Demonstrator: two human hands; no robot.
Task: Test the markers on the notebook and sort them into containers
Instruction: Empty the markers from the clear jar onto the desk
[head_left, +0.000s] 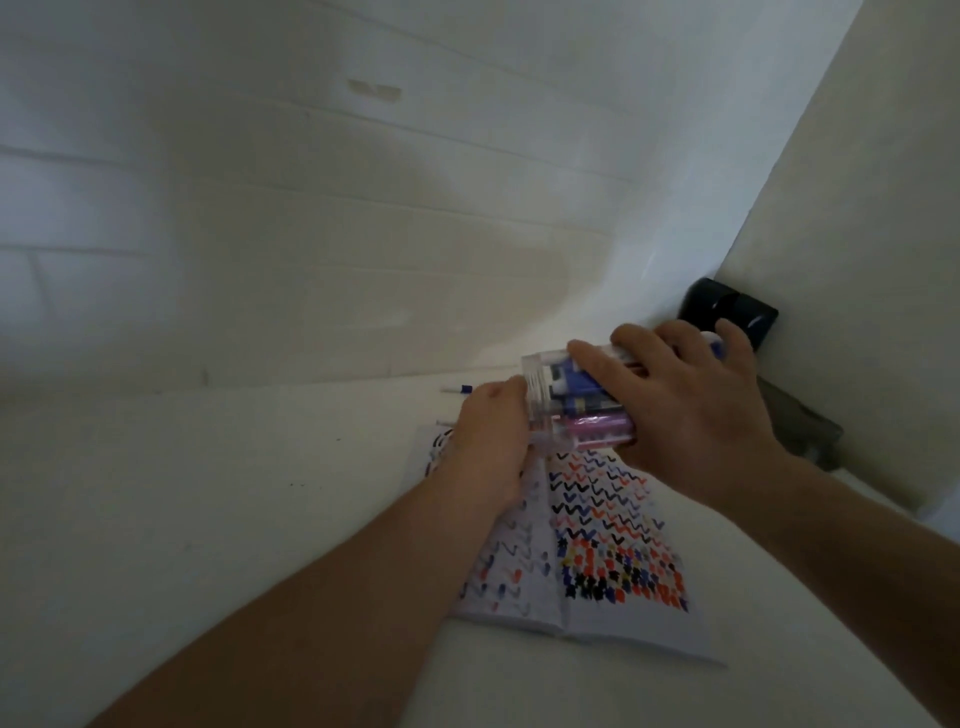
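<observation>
head view: a clear container (566, 400) packed with markers (597, 423) lies tipped on its side over the top edge of the open notebook (602, 540), at about one o'clock from frame centre. the right hand (691, 395) curls over its top, seemingly to steady it; the left hand (488, 441) braces its base, fingers hidden, grip unclear. a loose marker (460, 388) lies at eleven o'clock from the container, likely untested. a black object (732, 309) sits in the corner.

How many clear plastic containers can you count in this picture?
1: the clear plastic container of markers, tipped sideways above the open notebook, held between left hand and right hand. Others may be hidden.
</observation>
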